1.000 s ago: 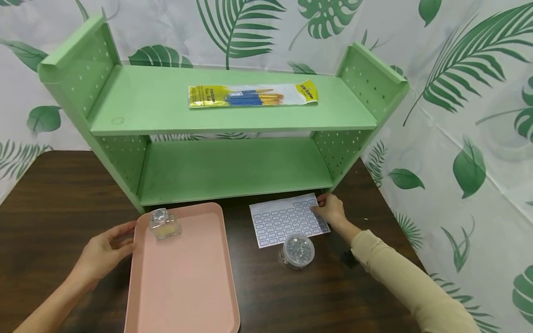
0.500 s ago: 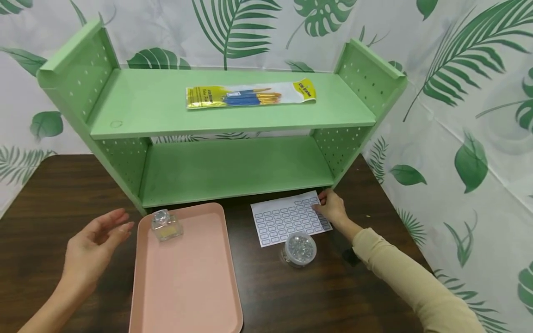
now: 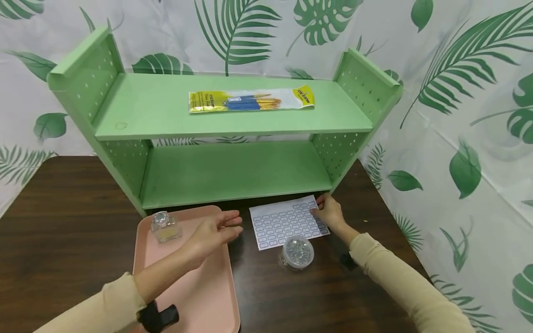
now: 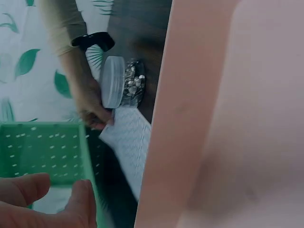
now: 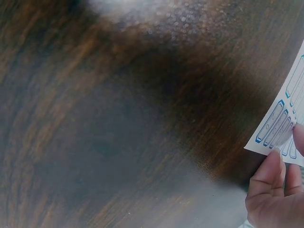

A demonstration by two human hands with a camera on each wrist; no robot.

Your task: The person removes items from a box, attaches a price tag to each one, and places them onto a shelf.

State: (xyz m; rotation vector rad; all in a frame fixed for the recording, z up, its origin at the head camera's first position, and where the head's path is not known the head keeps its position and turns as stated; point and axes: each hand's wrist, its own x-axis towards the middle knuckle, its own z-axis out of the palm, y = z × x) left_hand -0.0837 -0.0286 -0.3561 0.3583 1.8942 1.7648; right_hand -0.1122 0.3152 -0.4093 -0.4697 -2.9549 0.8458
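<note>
Right hand (image 3: 331, 212) pinches label sheet (image 3: 283, 223) at its right edge; left hand (image 3: 213, 234) loosely open, empty, by tray's (image 3: 222, 296) far-right corner. Tugging sheet nearward might bump jar (image 3: 297, 253).

Head view: bright, even, mostly sharp. Light reads as from above: upper shelf (image 3: 150, 104) lit, lower shelf (image 3: 237, 166) duller, dark shadow on the tabletop (image 3: 341, 296) beneath. Glare on the brush packet (image 3: 251, 99) plastic. Wide-angle stretch toward the edges. Left wrist: hazy, bluish, low contrast; pink tray (image 4: 266, 118) soft up close. Right wrist: dim, wood grain smeared, jar (image 5: 156, 14) at top a blur, label sheet (image 5: 271, 124) crisper.
</note>
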